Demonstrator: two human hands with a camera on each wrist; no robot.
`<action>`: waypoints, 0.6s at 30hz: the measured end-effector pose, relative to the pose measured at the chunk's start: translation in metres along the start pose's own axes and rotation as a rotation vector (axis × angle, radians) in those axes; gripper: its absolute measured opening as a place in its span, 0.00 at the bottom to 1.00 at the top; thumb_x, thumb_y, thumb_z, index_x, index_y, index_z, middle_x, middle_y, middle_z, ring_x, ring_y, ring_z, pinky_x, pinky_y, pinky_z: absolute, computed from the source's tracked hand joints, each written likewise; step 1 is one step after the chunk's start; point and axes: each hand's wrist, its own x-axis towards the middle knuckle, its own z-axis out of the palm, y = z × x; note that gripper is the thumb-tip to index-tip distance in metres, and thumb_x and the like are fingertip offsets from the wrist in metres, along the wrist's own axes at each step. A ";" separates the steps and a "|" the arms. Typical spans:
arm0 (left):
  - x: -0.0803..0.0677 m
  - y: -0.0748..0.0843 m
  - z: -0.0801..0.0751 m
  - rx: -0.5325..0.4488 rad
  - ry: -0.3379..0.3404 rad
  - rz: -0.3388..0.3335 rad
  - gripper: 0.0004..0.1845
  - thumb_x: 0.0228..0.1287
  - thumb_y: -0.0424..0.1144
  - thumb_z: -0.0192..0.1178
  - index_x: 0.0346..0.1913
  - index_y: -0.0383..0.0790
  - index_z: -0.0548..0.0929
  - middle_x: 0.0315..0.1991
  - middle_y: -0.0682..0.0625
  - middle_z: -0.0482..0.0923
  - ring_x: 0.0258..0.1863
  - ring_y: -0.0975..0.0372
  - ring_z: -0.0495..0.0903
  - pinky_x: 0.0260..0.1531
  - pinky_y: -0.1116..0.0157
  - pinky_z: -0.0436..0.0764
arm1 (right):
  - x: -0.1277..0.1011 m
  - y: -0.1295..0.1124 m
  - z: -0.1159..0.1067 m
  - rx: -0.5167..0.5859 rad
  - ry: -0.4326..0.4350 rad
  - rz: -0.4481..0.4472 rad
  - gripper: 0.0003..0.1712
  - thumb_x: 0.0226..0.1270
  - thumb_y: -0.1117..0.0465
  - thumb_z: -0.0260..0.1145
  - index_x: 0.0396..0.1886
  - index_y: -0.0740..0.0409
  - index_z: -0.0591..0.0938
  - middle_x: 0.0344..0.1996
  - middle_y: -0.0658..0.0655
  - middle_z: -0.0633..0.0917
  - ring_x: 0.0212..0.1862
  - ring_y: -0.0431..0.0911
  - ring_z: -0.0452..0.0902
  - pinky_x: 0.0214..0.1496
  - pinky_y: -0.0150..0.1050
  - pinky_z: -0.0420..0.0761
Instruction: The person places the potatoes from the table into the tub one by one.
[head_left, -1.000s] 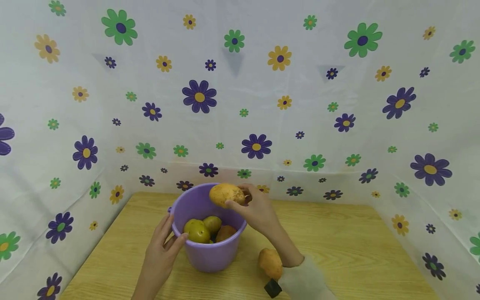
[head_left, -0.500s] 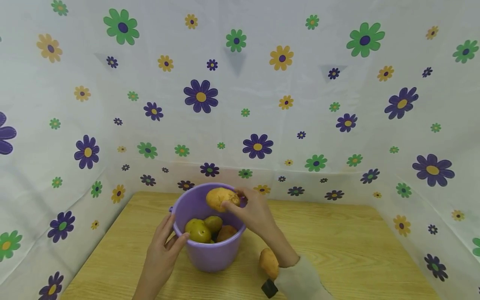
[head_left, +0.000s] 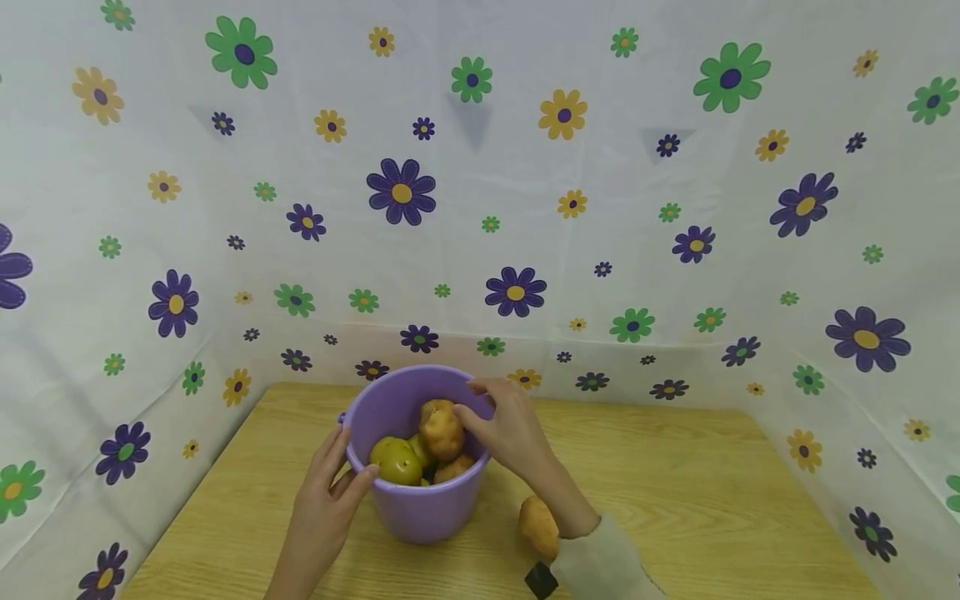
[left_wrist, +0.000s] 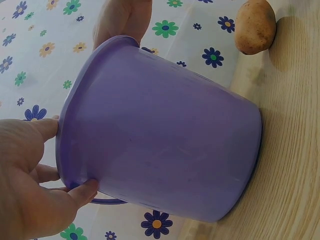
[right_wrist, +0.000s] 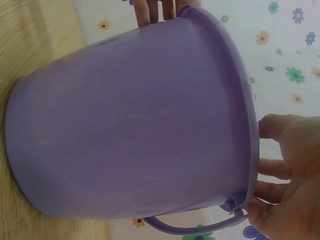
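Note:
A purple bucket (head_left: 420, 508) stands on the wooden table (head_left: 712, 500) with several potatoes in it. My left hand (head_left: 330, 492) grips the bucket's left rim, thumb on the lip and fingers on the outer wall. My right hand (head_left: 510, 429) reaches over the right rim. Its fingers are relaxed and touch the side of a yellow-brown potato (head_left: 441, 429), which rests on the others next to a greenish potato (head_left: 395, 461). The left wrist view shows the bucket (left_wrist: 160, 140) side on with my left hand (left_wrist: 30, 190) at its rim. In the right wrist view, my right hand (right_wrist: 290, 175) has its fingertips hidden behind the bucket (right_wrist: 130, 130) rim.
One more potato (head_left: 538, 525) lies on the table just right of the bucket, beside my right forearm; it also shows as a potato (left_wrist: 255, 27) in the left wrist view. Flower-print sheets (head_left: 480, 208) wall in the table at the back and both sides.
My right hand lowered the yellow-brown potato from above the rim into the bucket and loosened its hold. The left hand has stayed on the rim.

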 end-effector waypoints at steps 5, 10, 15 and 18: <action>0.000 0.000 0.001 -0.001 0.003 0.009 0.40 0.77 0.38 0.62 0.81 0.32 0.53 0.83 0.38 0.43 0.77 0.40 0.55 0.64 0.78 0.69 | -0.001 -0.001 -0.001 -0.011 -0.001 -0.016 0.22 0.68 0.55 0.73 0.53 0.68 0.85 0.48 0.63 0.88 0.53 0.57 0.81 0.57 0.54 0.85; -0.001 0.000 0.001 -0.002 0.004 0.013 0.39 0.77 0.38 0.62 0.81 0.32 0.54 0.82 0.37 0.43 0.77 0.39 0.55 0.64 0.79 0.69 | -0.002 -0.002 -0.005 0.021 -0.012 -0.008 0.22 0.70 0.56 0.73 0.55 0.67 0.85 0.50 0.64 0.87 0.55 0.58 0.81 0.59 0.56 0.84; -0.001 0.000 0.001 -0.008 0.008 0.014 0.39 0.77 0.38 0.62 0.81 0.32 0.54 0.82 0.37 0.43 0.77 0.39 0.56 0.64 0.79 0.68 | -0.004 -0.001 -0.011 0.087 -0.036 0.032 0.21 0.71 0.60 0.71 0.57 0.68 0.83 0.51 0.65 0.86 0.53 0.58 0.81 0.52 0.54 0.88; -0.001 0.000 0.001 -0.003 0.007 0.011 0.40 0.77 0.39 0.62 0.81 0.32 0.54 0.83 0.37 0.43 0.77 0.39 0.56 0.64 0.78 0.68 | -0.005 0.001 -0.015 0.096 -0.041 0.060 0.21 0.72 0.59 0.71 0.59 0.67 0.83 0.51 0.63 0.86 0.53 0.55 0.81 0.48 0.49 0.88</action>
